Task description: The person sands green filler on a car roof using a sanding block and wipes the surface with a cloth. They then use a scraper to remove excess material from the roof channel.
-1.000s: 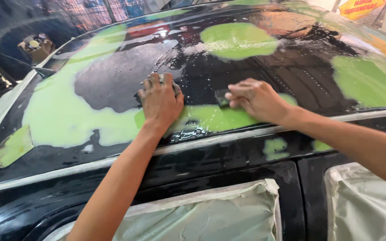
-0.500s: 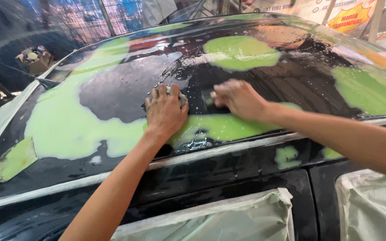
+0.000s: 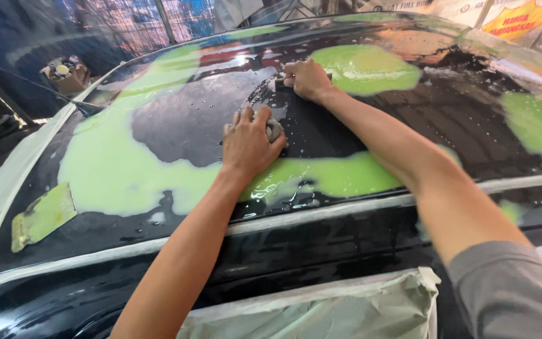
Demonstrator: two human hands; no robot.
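Farther up the wet roof (image 3: 177, 125) both hands press; left grip (image 3: 247, 143) holding grey pad (image 3: 274, 130); right grip (image 3: 307, 78) unclear.

Yellow and orange banner sign (image 3: 517, 17) at the top right edge behind the car, partly cut off, brown cardboard box (image 3: 65, 73) holding small items at upper left, beside the roof

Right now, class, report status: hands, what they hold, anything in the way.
Left hand pressing grey pad on wet car roof. Right hand on dark block. Nothing between them.
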